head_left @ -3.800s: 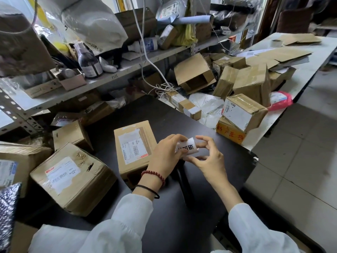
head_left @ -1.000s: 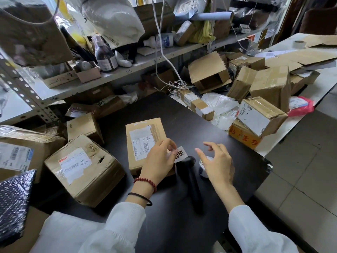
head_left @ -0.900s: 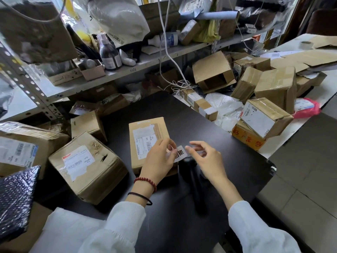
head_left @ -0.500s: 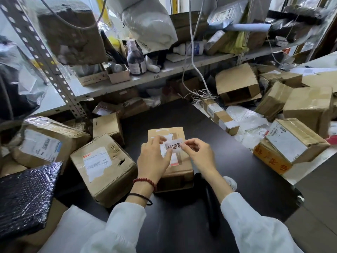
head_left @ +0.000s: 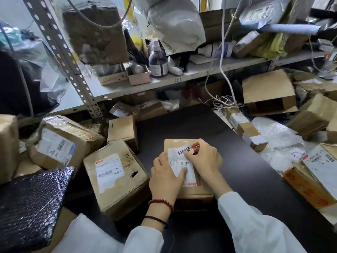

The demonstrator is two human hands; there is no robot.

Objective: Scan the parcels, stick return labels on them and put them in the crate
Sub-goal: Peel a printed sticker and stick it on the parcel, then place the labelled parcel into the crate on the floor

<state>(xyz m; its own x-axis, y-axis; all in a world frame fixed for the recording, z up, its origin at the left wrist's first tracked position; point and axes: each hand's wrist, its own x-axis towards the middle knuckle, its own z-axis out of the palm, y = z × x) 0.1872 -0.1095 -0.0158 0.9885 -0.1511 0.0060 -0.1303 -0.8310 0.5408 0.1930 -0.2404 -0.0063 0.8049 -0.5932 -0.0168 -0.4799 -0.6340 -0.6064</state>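
Parcel point(head_left: 188, 187), centre frame, on dark surface point(head_left: 255, 179). Return label point(head_left: 185, 152) pinched in right hand point(head_left: 202, 159) fingers, half pressed on. Left hand point(head_left: 165, 178) flat, steadying. Crate unseen. Other parcels point(head_left: 113, 176), left, apparently pending.

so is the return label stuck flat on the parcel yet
Not fully: the return label lies on the parcel, but its right end curls up, pinched by the right hand.

A single head-worn wide-angle view looks forward and steeply down, close over a black tabletop point(head_left: 237, 179). Both sleeved forearms enter from the bottom edge. A metal shelf point(head_left: 182, 79) crosses the upper frame, bowed by the lens, and cardboard boxes crowd both side edges.
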